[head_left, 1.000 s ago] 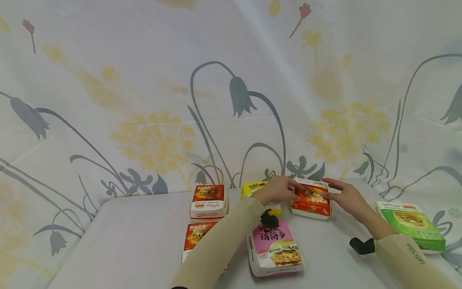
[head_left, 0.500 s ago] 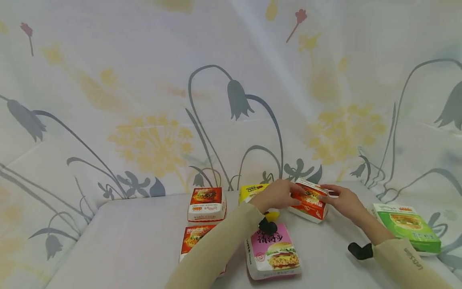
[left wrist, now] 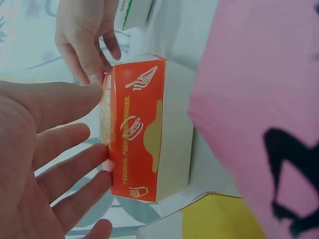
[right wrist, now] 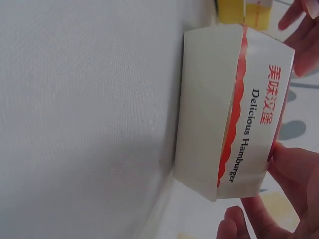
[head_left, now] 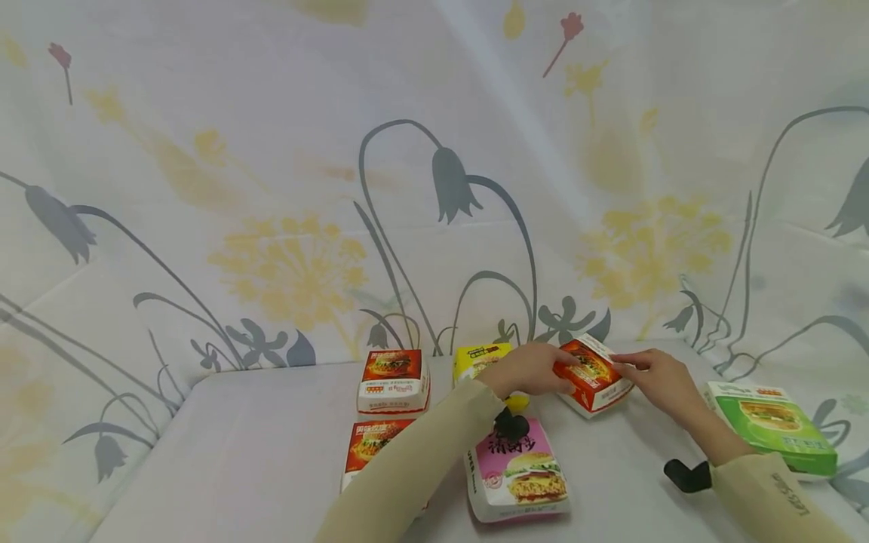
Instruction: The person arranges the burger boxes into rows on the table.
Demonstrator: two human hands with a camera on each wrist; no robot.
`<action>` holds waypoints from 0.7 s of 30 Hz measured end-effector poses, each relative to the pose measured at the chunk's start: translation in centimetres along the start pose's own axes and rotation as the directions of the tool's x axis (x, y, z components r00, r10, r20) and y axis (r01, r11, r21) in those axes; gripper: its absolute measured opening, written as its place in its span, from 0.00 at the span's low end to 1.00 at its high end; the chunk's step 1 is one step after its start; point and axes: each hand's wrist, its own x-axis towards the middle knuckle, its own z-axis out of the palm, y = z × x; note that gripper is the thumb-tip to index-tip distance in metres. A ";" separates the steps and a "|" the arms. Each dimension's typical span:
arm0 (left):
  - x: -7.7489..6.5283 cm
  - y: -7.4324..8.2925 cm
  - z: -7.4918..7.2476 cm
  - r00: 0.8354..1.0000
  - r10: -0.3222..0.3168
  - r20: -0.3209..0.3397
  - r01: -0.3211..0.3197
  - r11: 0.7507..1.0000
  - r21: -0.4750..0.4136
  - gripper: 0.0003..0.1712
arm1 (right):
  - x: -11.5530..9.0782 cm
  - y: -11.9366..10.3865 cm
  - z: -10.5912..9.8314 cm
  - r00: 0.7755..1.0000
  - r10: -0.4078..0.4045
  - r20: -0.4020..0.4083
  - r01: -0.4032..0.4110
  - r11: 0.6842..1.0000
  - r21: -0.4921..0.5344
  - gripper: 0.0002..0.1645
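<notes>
A red and white hamburger box [head_left: 591, 373] sits at the back right of the table, turned so one corner faces me. In the left wrist view, the straight, spread fingers of my left hand [head_left: 532, 369] touch its side, with the thumb along the top edge. At the opposite corner my right hand [head_left: 668, 388] pinches the box between thumb and fingers, as the right wrist view shows. That view shows the white side printed "Delicious Hamburger". A yellow box [head_left: 478, 358] lies partly hidden behind my left hand, and a pink burger box [head_left: 519, 475] is in front of it.
Two more red burger boxes, a back one [head_left: 392, 381] and a front one [head_left: 370, 445], line up at the left; my left sleeve partly covers the front one. A green burger box [head_left: 774, 426] lies at far right. A flower-printed cloth [head_left: 434, 249] hangs behind the table.
The red hamburger box has turned clockwise as seen from above, between my two hands. My right fingers have come to its corner, and my left hand has followed its side.
</notes>
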 end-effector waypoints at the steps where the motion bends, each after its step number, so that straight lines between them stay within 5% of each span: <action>1: 0.1 0.0 0.0 1.000 -0.004 0.001 0.004 1.000 -0.002 0.28 | 0.0 0.1 -0.1 1.000 -0.007 -0.002 0.007 1.000 -0.007 0.24; 6: 0.2 0.2 0.1 1.000 -0.019 0.002 0.019 1.000 -0.016 0.29 | 0.4 0.5 -0.4 0.998 -0.063 0.029 0.064 0.998 -0.016 0.33; 12: 0.2 0.3 0.2 0.999 -0.029 0.033 0.030 0.999 -0.025 0.33 | 1.0 0.5 -0.4 0.983 -0.136 0.126 0.126 0.988 0.090 0.45; 21: 0.3 0.5 0.0 1.000 0.007 0.028 -0.006 1.000 -0.022 0.32 | 1.1 0.6 -0.4 0.968 -0.139 0.208 0.101 0.978 0.183 0.37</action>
